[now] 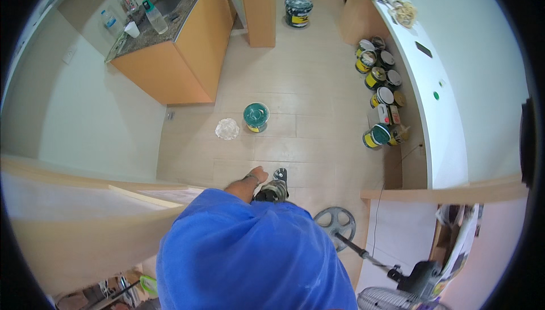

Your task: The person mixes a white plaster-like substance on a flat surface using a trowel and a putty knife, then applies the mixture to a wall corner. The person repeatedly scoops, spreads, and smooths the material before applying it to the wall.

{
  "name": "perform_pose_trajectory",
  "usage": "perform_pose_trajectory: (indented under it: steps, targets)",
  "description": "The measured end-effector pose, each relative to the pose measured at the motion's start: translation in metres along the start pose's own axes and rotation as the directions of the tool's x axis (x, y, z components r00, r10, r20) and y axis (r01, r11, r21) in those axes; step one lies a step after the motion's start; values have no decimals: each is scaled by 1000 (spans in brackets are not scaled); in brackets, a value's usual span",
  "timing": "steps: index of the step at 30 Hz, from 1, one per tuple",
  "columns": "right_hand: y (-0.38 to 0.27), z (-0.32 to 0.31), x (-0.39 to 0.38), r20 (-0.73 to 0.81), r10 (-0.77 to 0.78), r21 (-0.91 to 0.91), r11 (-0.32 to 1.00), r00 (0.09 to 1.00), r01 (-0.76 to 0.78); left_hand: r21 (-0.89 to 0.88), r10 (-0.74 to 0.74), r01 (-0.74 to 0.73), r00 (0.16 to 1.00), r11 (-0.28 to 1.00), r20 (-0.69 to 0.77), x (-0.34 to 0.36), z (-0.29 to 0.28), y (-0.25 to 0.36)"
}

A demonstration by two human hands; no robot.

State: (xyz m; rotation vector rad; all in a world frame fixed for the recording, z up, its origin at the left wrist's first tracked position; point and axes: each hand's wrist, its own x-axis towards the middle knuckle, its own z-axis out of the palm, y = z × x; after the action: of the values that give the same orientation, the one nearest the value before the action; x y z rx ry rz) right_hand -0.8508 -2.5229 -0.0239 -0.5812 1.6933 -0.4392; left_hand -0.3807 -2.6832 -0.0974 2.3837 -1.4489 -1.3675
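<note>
My left hand hangs in front of my body, low over the tiled floor, with a band at its wrist. Its fingers look curled in, and nothing shows in them. Ahead of it stands a bucket with a green lid, upright on the floor. Just left of the bucket lies a round whitish lid or disc, apart from it. The hand touches neither of them. My right hand is hidden behind my blue shirt or out of the picture. One shoe shows beside the left hand.
Several paint buckets line the right wall under a white counter. Another bucket stands far ahead, past an orange pillar. A sink counter juts out at left. A standing fan is close at my right.
</note>
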Motion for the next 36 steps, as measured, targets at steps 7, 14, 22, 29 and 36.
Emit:
perform_pose_trajectory:
  steps: [7, 14, 22, 29, 36]
  targets:
    - [-180, -28, 109, -8, 9, 12, 1000, 1000, -9, -40, -44, 45, 999, 998, 14, 68, -100, 46]
    - [-336, -20, 220, 127, -22, -164, 985, 992, 43, -264, -100, 32, 963, 964, -249, 124, -183, 84]
    - [-542, 19, 382, 375, -20, -343, 926, 927, 159, 179, -185, 211, 971, 961, -152, 138, -134, 52]
    - [-706, 96, 506, 442, 45, -498, 843, 896, 204, -10, -297, 297, 955, 955, 10, 126, -124, 152]
    - [-795, 191, 574, 618, 3, -468, 805, 786, 365, -167, -285, 275, 958, 947, -35, 231, -187, 176]
